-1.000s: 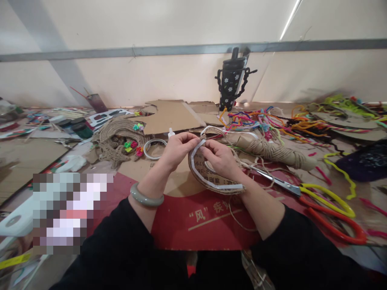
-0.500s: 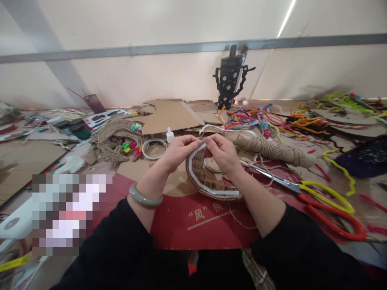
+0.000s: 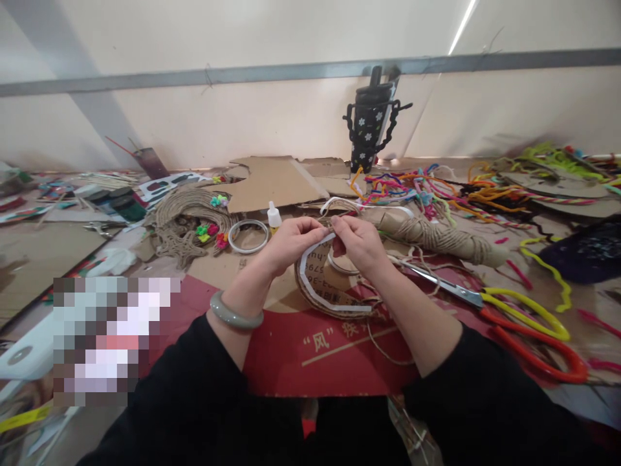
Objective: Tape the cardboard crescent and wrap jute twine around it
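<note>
A curved cardboard crescent (image 3: 323, 281), printed on its face and edged with twine, is between my hands above the red cardboard. A white tape strip (image 3: 310, 287) follows its curve. At its upper end my left hand (image 3: 301, 239) is closed, thumb and fingers pinching the edge. My right hand (image 3: 358, 241) is also closed in a pinch there, fingertips close to the left ones and by the tape's upper end. What exactly lies between the right fingertips is hidden. A ring-shaped roll (image 3: 343, 264) sits behind the crescent, partly covered by the right hand.
Scissors (image 3: 456, 294) lie right of my right forearm, beside a twine-wound tube (image 3: 436, 238). A glue bottle (image 3: 274, 217), another ring roll (image 3: 248, 237) and a twine-covered piece (image 3: 189, 213) are left. A black tumbler (image 3: 371, 123) stands behind colourful pipe cleaners (image 3: 422, 191).
The crescent has shifted slightly left, and its lower end has moved left too. Both hands stay pinched at its upper end, with the right fingers slightly changed in position.
</note>
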A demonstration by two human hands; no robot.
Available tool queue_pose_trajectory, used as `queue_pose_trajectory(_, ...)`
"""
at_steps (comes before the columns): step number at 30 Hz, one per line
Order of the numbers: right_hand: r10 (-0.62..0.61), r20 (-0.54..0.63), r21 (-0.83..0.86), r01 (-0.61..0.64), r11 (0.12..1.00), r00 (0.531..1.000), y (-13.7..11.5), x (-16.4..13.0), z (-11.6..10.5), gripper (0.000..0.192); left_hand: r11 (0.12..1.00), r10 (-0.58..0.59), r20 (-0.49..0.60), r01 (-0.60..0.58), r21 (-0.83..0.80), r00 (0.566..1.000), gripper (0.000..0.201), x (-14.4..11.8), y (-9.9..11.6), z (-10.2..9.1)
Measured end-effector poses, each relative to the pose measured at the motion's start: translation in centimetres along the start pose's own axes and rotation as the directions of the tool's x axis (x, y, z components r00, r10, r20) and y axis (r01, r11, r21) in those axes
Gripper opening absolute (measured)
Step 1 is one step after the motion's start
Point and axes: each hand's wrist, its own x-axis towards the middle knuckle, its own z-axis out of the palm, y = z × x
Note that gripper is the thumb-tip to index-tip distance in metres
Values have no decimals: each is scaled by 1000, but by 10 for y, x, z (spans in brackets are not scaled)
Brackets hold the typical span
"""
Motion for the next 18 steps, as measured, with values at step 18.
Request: queue_pose_trajectory(18, -7, -72, 84, 13, 996, 997, -2, 0, 1, 52, 994, -44, -39, 40, -99, 998, 32, 0, -1, 0)
